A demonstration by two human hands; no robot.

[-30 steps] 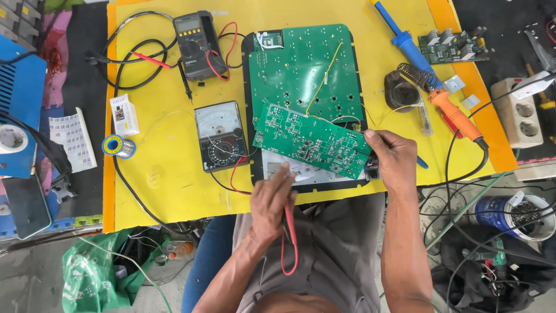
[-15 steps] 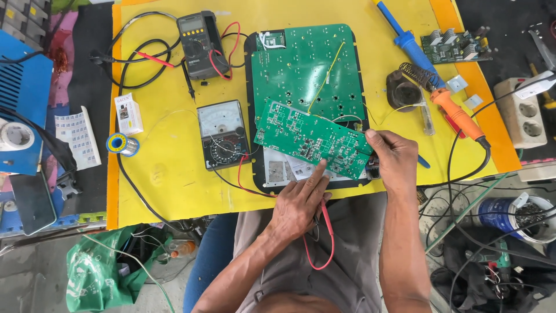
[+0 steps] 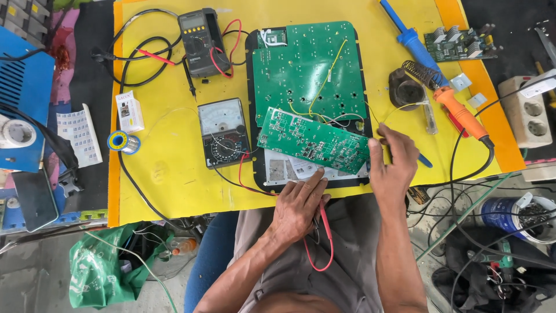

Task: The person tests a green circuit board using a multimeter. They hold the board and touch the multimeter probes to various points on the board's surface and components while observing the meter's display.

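A small green circuit board lies tilted across a large green circuit board, which sits in a black panel on the yellow table. My right hand grips the small board's right end, thumb on its edge. My left hand rests at the panel's near edge with its fingers stretched toward the small board. A red test lead runs under its palm and loops over my lap. The lead goes to an analog multimeter left of the boards.
A digital multimeter with leads lies at the back. A solder spool and small white box lie left. An orange soldering iron, blue desoldering pump, another small board and power strip are right.
My left hand slid right along the panel's near edge and opened its fingers, and the red lead now loops lower over my lap. My right hand stays on the small board.
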